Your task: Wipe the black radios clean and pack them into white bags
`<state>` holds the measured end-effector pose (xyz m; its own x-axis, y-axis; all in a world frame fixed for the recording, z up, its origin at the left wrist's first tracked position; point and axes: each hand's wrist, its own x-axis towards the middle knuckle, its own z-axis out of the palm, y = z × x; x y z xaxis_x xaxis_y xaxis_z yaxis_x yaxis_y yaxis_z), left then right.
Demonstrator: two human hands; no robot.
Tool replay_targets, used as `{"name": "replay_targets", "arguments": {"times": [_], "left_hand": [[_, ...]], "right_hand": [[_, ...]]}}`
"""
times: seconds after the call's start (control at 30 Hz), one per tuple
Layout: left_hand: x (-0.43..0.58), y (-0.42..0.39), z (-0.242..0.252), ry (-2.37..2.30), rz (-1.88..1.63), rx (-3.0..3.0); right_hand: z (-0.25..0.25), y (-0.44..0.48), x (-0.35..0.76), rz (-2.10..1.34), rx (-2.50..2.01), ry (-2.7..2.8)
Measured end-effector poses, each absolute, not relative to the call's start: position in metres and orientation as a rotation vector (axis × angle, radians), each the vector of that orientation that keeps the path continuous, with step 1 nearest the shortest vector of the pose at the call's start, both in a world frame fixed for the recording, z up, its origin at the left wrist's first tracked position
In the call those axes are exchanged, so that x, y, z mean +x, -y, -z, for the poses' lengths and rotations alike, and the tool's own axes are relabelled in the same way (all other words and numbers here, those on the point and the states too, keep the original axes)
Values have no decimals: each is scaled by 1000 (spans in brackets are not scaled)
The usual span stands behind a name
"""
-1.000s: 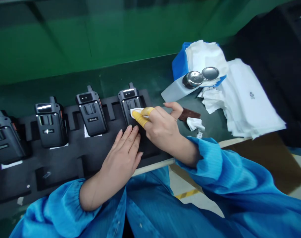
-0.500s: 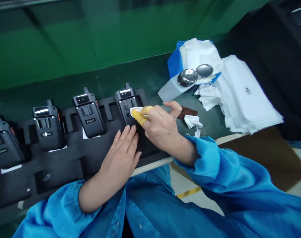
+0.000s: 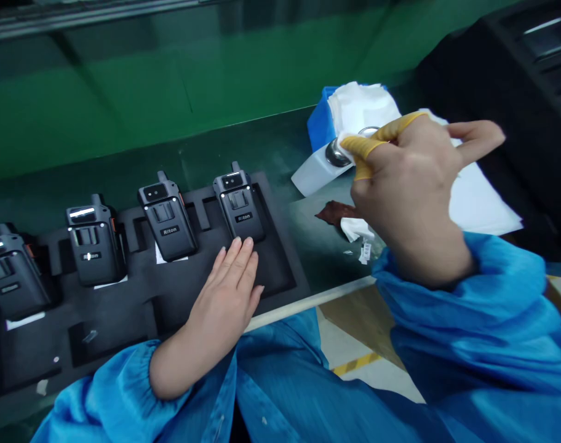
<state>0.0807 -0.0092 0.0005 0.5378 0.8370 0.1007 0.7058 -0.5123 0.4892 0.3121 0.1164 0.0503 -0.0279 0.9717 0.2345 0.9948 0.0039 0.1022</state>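
Observation:
Several black handheld radios stand in a black foam tray [image 3: 280, 271]. My left hand [image 3: 229, 289] lies flat and open on the tray, its fingertips at the base of the rightmost radio [image 3: 238, 206]. My right hand [image 3: 407, 184], with yellow finger cots on two fingers, is raised to the right and pinches a small white wipe [image 3: 347, 143]. It hovers over the metal-topped dispenser [image 3: 333, 155] that stands against the blue box [image 3: 318, 126].
A stack of white cloths [image 3: 478, 200] lies at the right, more of them piled in the blue box. A brown scrap [image 3: 333, 212] and a crumpled white bit [image 3: 357, 229] sit on the green table. A large black case [image 3: 515, 80] fills the far right.
My right hand has lifted off the rightmost radio and moved right and up to the dispenser, carrying the wipe. My left hand has stayed flat on the tray.

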Motion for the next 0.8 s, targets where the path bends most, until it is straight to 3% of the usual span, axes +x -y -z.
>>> {"name": "replay_targets", "arguments": {"times": [0.13, 0.37, 0.57, 0.8], "left_hand": [[80, 8, 0, -1253, -454, 2384], [59, 16, -16, -1243, -452, 2436], [22, 20, -15, -1417, -429, 2466], [21, 17, -4, -1534, -412, 2483]], "right_hand": [[-65, -118, 299, 152, -2249, 2235], [-74, -116, 295, 232, -2265, 2179], [-74, -113, 255, 124, -1990, 2263], [-36, -130, 184, -92, -1513, 2508]]}}
